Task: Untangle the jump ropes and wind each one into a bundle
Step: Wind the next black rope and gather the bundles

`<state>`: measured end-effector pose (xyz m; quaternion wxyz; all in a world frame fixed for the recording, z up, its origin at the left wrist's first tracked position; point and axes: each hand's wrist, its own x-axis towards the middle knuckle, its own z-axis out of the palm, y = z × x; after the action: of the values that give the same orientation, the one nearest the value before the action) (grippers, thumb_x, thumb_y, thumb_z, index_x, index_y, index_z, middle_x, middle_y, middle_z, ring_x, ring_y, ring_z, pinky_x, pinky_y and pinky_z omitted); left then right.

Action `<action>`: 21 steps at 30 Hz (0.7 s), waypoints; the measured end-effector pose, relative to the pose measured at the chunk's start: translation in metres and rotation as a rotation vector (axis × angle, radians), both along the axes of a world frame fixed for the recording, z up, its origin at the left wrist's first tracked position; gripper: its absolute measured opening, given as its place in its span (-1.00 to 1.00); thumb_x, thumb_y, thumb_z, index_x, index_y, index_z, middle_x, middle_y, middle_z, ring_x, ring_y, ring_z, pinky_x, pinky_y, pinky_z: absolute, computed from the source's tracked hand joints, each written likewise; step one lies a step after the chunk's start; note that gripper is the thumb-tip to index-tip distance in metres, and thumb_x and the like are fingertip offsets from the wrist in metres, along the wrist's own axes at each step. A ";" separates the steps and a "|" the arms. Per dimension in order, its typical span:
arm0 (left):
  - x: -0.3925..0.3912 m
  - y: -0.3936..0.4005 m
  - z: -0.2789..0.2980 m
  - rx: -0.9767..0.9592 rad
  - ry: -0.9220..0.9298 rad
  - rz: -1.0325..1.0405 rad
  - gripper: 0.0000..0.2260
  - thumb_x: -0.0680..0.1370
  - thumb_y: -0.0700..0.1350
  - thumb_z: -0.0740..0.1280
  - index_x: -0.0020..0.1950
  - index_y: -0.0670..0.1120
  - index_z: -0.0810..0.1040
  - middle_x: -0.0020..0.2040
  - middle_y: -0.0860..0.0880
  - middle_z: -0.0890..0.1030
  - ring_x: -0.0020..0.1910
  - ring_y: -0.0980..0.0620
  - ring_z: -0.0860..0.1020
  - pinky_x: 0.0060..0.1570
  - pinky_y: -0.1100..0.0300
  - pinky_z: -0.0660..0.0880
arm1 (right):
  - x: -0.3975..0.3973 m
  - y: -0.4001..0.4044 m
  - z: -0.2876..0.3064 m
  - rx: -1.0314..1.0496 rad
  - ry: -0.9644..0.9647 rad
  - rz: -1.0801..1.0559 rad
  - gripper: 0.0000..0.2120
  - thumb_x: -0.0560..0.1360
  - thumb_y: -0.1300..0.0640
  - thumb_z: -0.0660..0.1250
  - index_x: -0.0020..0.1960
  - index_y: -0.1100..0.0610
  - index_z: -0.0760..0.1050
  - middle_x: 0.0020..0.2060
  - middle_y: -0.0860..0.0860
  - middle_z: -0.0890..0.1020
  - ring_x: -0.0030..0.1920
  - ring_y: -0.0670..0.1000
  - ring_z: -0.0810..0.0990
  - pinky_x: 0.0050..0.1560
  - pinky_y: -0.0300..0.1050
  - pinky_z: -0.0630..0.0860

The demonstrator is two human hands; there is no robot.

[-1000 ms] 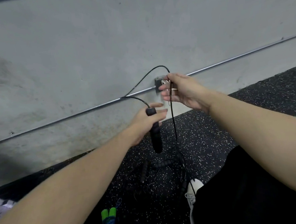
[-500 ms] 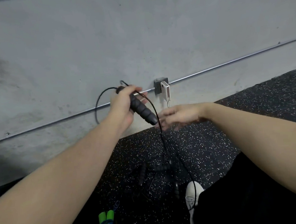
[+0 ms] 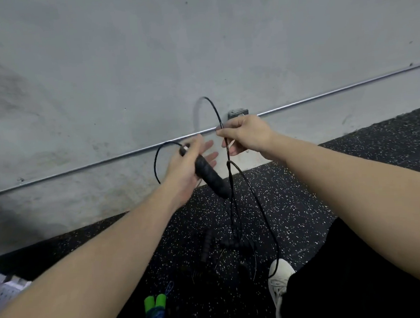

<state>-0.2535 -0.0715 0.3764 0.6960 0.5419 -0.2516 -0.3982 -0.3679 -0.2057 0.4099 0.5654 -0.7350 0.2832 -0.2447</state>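
Observation:
My left hand (image 3: 184, 171) holds a black ribbed jump-rope handle (image 3: 211, 176) at chest height, thumb over its top end, fingers fairly straight behind it. A thin black cord (image 3: 212, 107) loops out of the handle's top, arcs up against the wall and comes down through my right hand (image 3: 246, 133), which pinches it between thumb and fingers. Below that hand the cord hangs in long strands to the floor. There a tangle of black cords with more black handles (image 3: 207, 245) lies on the speckled mat.
A wound bundle with green handles and blue rope (image 3: 155, 309) lies on the black speckled floor (image 3: 305, 202) near the bottom. My white shoe (image 3: 279, 280) and black trousers are at the lower right. A grey wall carries a metal conduit (image 3: 347, 90) and a small box.
My right hand has risen from below the handle to the height of the wall box and now pinches the cord. My left hand has dropped a little and the cord forms a new loop.

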 end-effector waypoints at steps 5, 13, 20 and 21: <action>-0.016 0.003 -0.020 0.109 -0.290 -0.131 -0.88 0.60 -0.10 0.43 0.10 -0.06 0.55 -0.10 -0.09 0.74 -0.04 -0.05 0.71 -0.08 0.10 0.61 | 0.012 0.012 0.005 0.036 -0.033 -0.022 -0.86 0.54 0.18 0.43 0.09 0.19 0.64 -0.35 0.06 0.64 -0.52 -0.07 0.54 -0.43 -0.19 0.59; 0.009 0.014 -0.026 0.473 -0.739 -0.298 -0.90 0.57 -0.13 0.47 0.01 -0.10 0.57 -0.15 0.03 0.75 -0.15 0.08 0.67 -0.08 0.18 0.61 | 0.008 0.000 0.017 0.138 -0.194 -0.169 -0.84 0.60 0.18 0.35 0.13 0.22 0.61 -0.37 0.04 0.57 -0.46 -0.04 0.49 -0.41 -0.16 0.60; 0.010 0.002 -0.002 0.176 -0.320 0.003 -0.89 0.56 -0.23 0.45 0.01 -0.14 0.54 -0.07 -0.12 0.75 -0.14 -0.03 0.71 -0.16 0.17 0.57 | 0.002 0.004 -0.001 0.168 0.259 0.141 -0.74 0.68 0.09 0.07 0.18 0.12 0.51 0.05 0.09 0.62 -0.04 0.07 0.63 -0.10 0.01 0.67; 0.011 0.001 0.001 0.148 -0.297 0.033 -0.88 0.55 -0.22 0.45 0.00 -0.12 0.53 -0.05 -0.14 0.75 -0.14 -0.02 0.71 -0.14 0.16 0.55 | -0.002 0.006 -0.008 0.071 0.386 0.271 -0.79 0.67 0.12 0.13 0.18 0.08 0.51 0.09 0.05 0.62 0.00 0.04 0.64 0.02 0.03 0.67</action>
<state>-0.2424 -0.0702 0.3774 0.6157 0.6488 -0.3127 -0.3196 -0.3699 -0.2001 0.4015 0.5542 -0.7790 0.2930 -0.0114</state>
